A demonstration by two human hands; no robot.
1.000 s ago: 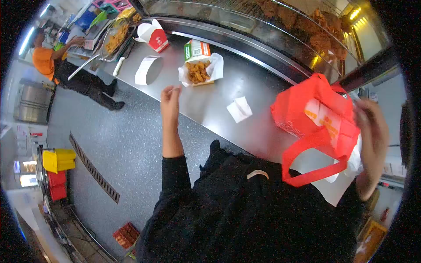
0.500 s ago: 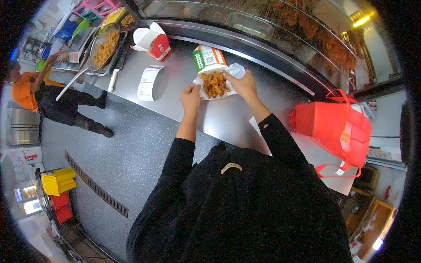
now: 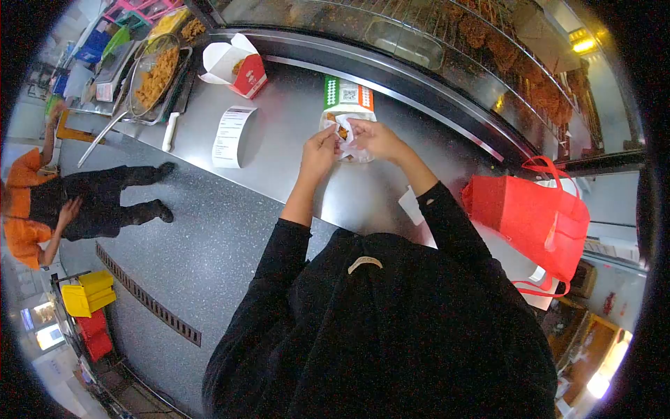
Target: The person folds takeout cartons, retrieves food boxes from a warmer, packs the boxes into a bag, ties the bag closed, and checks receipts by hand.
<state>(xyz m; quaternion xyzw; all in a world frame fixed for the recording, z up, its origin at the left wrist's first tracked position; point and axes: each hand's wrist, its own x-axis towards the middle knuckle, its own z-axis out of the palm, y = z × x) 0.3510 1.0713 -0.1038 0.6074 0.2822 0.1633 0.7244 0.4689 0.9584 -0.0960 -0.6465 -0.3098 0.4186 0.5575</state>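
A takeaway box with a green, white and orange lid (image 3: 340, 103) stands open on the steel counter, and a QR code shows on the lid. Fried chicken pieces (image 3: 342, 132) lie in it, mostly covered by white paper (image 3: 347, 156) folded in from the sides. My left hand (image 3: 319, 153) pinches the paper at the left edge. Opposite it, my right hand (image 3: 380, 142) pinches the paper from the right. The fingertips of both hands nearly meet above the chicken.
Left on the counter are a red and white box (image 3: 250, 75), a printed receipt (image 3: 232, 137), a knife (image 3: 169, 131) and a mesh strainer (image 3: 148, 84) of fried pieces. A red bag (image 3: 527, 220) sits at right. A co-worker in orange (image 3: 26, 181) stands far left. A glass-fronted display runs behind.
Both hands have come together, drawing the paper inward over the chicken, which was exposed before. The co-worker has turned and shifted left.
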